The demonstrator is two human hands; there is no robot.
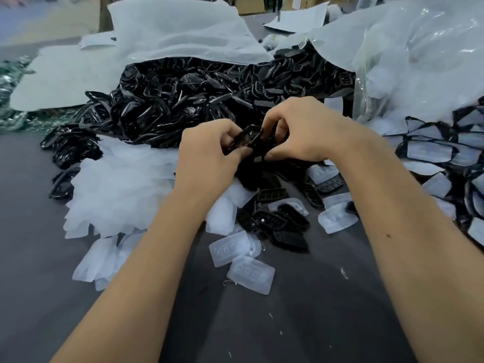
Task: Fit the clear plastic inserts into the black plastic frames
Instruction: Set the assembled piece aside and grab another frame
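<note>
A person's left hand (209,150) and right hand (301,134) are pinching fingers onto one black plastic frame (248,138) above the grey table (301,310), between clear plastic inserts (117,195) heaped left and filled frames (440,153) piling right

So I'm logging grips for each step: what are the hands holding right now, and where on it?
Both hands hold one black frame: the left hand pinches its left end, the right hand its right end.
</note>
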